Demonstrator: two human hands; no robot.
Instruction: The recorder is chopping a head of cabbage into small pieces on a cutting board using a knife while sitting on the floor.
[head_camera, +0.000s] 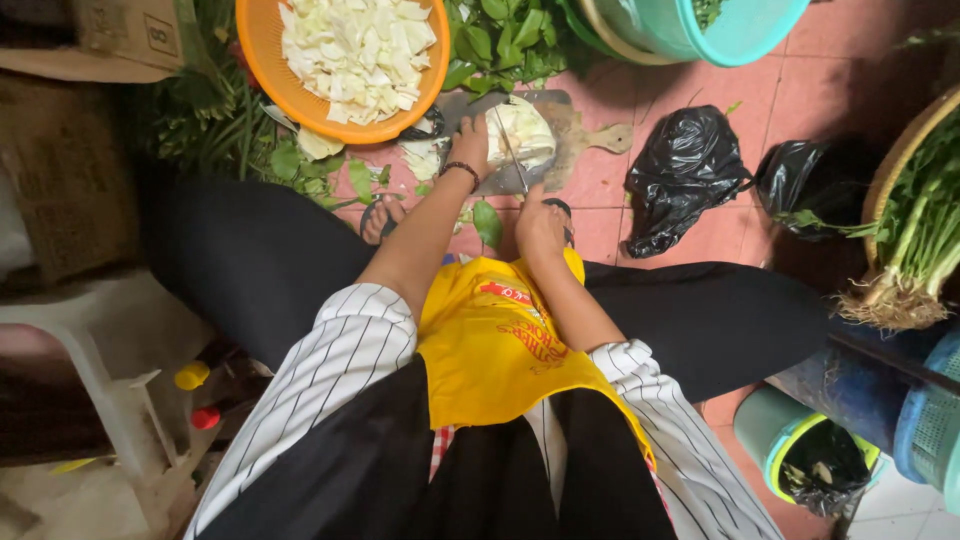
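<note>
Fingers of left hand (474, 140) press cabbage (525, 130); right hand (538, 228) grips knife (512, 155); orange basket (262, 40) holds chopped cabbage (355, 50).

both arms reach forward, left hand (472, 140) pressing down, right hand (540, 226) fisted.

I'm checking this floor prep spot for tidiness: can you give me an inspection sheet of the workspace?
Surface: pink tiled floor, with a wooden cutting board lying on it.
Job's things: cabbage on the board; knife across it; orange basket of cut cabbage.
Clutter: loose leaves, two black plastic bags.
Grippers: left hand presses the cabbage; right hand grips the knife handle.
Cables: nothing seen.
Surroundings: teal basin, basket of greens, white plastic chair.
</note>
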